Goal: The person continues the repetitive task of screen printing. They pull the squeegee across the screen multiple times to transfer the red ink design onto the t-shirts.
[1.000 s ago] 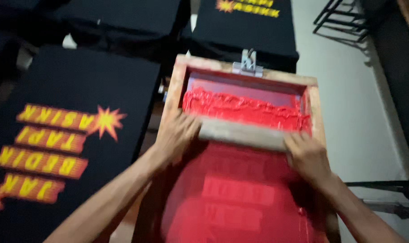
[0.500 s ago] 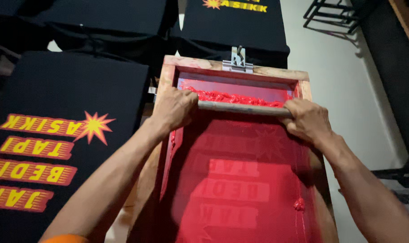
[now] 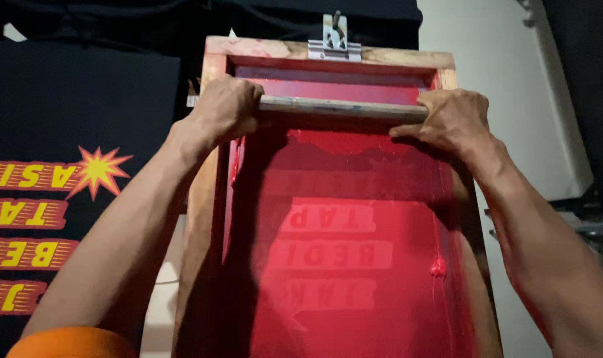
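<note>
Red ink (image 3: 354, 265) is coating the mesh of the wooden screen frame (image 3: 202, 219). Farther up, the left hand (image 3: 225, 106) and right hand (image 3: 451, 119) are gripping the squeegee (image 3: 341, 106) near the frame's far edge, below a metal clamp (image 3: 335, 40). A printed black shirt (image 3: 69, 132) is lying left.

Squeegee (image 3: 341, 106) sits near the far rail of the wooden screen frame (image 3: 202, 219), little room beyond it. Metal clamp (image 3: 335, 40) blocks the far edge. Frame rails bound both sides. Red mesh (image 3: 341, 265) toward the near edge lies open, unobstructed.
</note>
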